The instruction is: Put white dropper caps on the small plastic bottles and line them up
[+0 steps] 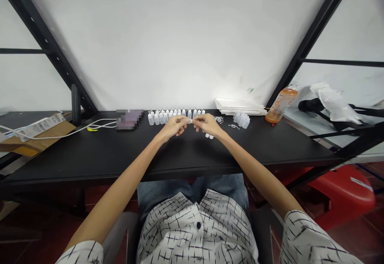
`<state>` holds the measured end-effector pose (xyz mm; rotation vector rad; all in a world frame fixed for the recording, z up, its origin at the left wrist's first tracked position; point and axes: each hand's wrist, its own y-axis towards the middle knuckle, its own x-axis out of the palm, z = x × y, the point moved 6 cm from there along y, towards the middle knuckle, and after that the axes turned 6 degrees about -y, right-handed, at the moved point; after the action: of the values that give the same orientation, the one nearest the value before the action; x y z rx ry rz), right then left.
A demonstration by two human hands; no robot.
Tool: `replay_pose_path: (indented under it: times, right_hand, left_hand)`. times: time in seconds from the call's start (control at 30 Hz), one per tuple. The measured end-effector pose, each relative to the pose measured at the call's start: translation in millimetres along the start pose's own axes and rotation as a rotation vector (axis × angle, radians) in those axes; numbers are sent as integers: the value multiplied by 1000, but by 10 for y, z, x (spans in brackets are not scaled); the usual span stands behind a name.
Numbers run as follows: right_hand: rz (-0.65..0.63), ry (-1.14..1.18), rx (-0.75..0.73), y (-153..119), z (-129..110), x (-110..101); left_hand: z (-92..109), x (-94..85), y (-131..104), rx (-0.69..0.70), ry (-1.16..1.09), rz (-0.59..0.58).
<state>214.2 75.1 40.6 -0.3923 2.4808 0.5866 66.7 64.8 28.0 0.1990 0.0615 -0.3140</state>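
We pinch a small translucent white pc. (190,121) btwn our L hand (175,126) & R hand (209,124), fingertips of each closed on it, above the front-ctr. of the blk. desk (126,156). White dropper btls. (151,119) stand upright in a grp. behind. To R: curly white strips (218,119), translucent containers (243,121), white sheets (238,107), tilted drink btl. (280,106).

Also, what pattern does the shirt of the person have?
The shirt is white with a grid of dark lines, best seen in the head view.
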Motion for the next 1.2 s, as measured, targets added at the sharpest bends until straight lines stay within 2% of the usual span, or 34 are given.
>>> replay_pose_path:
  times: [0.1, 0.33, 0.47, 0.77, 0.87, 1.2]
  right_hand:
    - [-29, 144, 49, -8, 17, -4]
    - [-138, 358, 4, -59, -20, 10]
    - [-122, 327, -42, -56, -76, -22]
    - [-9, 305, -123, -82, -132, -132]
    - [-32, 306, -140, -87, -139, -124]
    - [-152, 330, -144, -102, -141, -87]
  left_hand:
    - [25, 7, -9, 40, 44, -20]
    - [73, 107, -55, 44, 64, -59]
    - [88, 127, -37, 51, -50, -39]
    - [3, 55, -24, -77, -159, -3]
    - [0, 57, -41, -124, -164, 1]
    - [-48, 121, -74, -239, -188, -100]
